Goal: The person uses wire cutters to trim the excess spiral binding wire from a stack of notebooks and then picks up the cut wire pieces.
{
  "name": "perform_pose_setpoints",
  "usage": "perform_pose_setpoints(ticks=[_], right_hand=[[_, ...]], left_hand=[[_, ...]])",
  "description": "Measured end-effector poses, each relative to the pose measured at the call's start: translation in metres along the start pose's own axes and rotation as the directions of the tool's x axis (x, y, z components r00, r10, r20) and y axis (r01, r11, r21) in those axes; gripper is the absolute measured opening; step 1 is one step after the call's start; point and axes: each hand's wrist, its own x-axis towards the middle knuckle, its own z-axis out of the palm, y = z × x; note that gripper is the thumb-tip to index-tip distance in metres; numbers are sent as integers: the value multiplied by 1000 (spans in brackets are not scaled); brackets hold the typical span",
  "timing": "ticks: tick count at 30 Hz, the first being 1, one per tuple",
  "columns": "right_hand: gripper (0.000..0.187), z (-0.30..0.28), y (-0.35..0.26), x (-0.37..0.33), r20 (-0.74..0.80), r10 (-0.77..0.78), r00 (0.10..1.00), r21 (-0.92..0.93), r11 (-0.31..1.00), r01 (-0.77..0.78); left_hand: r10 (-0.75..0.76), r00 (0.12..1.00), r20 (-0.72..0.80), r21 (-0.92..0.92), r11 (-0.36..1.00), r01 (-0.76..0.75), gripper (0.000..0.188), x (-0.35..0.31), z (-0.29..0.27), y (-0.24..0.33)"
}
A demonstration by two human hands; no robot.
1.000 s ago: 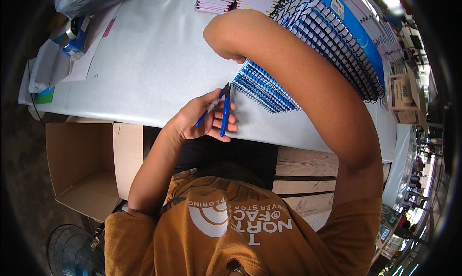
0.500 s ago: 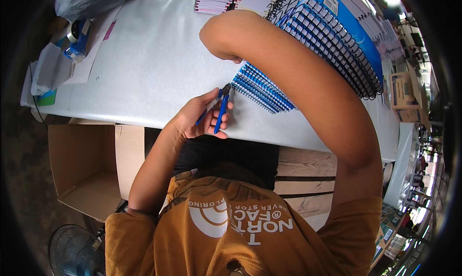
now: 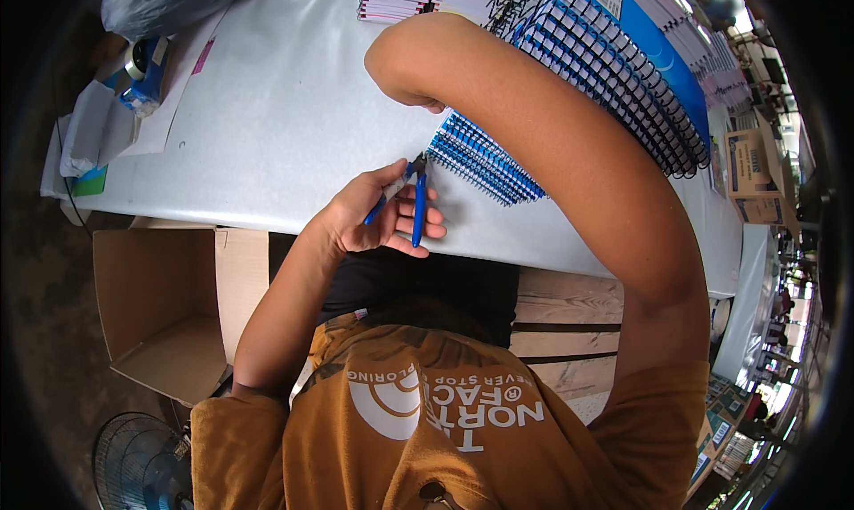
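Left hand: grips blue-handled cutters at the blue wire binding.
Right hand: hidden behind the arm, cannot tell.

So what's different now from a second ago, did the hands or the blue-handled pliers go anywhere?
Hardly anything. The left hand kept its grip on the blue-handled pliers, tips at the end of the blue wire spiral binding, shifting only slightly. The right arm stayed bent across the grey table, its hand hidden behind it. The stacked spiral notebooks and the open cardboard box did not move.
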Motion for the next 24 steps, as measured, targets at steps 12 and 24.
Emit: perform_pose_setpoints(ticks=[12, 24], right_hand=[[26, 3, 2, 6, 21, -54, 998, 11, 999, 53], [31, -22, 22, -13, 154, -260, 953, 32, 966, 258]], left_hand=[[241, 909, -340, 939, 140, 315, 50, -16, 49, 28], [362, 931, 47, 277, 891, -360, 49, -49, 27, -3]])
